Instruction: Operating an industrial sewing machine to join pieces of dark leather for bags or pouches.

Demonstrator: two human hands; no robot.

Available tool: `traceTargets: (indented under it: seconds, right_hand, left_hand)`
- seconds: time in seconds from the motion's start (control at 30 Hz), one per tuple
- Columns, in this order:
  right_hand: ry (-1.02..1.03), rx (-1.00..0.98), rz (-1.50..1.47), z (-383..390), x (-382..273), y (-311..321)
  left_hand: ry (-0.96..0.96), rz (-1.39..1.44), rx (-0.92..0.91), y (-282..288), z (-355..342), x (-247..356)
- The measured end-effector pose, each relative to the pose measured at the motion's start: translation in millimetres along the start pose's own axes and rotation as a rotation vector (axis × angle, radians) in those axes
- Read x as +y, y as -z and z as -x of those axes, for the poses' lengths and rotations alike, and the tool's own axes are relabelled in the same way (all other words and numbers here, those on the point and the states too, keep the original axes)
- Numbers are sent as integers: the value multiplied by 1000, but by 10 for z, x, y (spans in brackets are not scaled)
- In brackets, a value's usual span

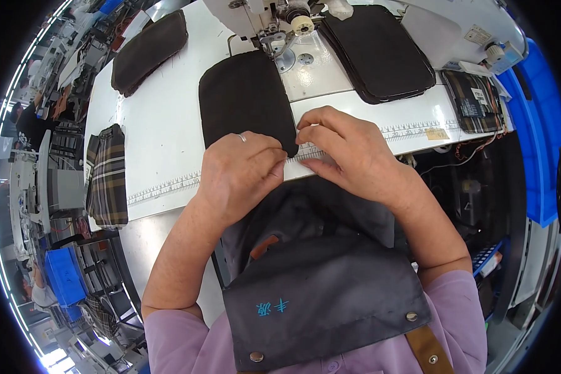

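A dark brown rounded fabric piece (246, 93) lies on the white sewing table (156, 156), its top under the sewing machine's needle area (274, 43). My left hand (240, 174), with a ring, is closed on the piece's near edge, thumb and fingers pinched at its lower right corner. Just right of it, my right hand (343, 153) has its fingers curved and apart, fingertips at or near the piece's right edge. A printed ruler strip (405, 131) runs along the front of the table beneath both hands.
Dark pieces lie at back left (149, 50) and, stacked, back right (377, 53). Plaid bundles sit at both sides (106, 174) (470, 103). Blue crates (533, 143) stand beyond the right edge. Other workstations and people (34, 124) are at far left.
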State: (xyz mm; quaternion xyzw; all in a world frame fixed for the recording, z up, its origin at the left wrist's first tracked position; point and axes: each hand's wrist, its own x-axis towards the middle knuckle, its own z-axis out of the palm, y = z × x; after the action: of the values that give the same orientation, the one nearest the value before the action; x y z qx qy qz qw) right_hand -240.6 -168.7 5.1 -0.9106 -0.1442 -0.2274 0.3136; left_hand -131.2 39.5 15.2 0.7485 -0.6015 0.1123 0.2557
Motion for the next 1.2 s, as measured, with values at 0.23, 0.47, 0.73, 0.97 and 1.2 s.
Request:
traceTargets:
  seconds: [0.23,0.47,0.73,0.97,1.2]
  right_hand:
    - [315,16,154,-103,194,-101]
    - [262,71,135,-123,159,-126]
    - [326,92,181,-134,150,-152]
    - [304,-25,203,-134,142,-108]
    - [261,-76,100,-121,198,-50]
  left_hand:
    - [78,46,167,-68,117,0]
    - [-13,-279,264,34,307,-5]
    - [-85,-158,171,140,356,-99]
    - [-85,-145,-12,253,290,-139]
    - [-75,-220,-310,366,58,-18]
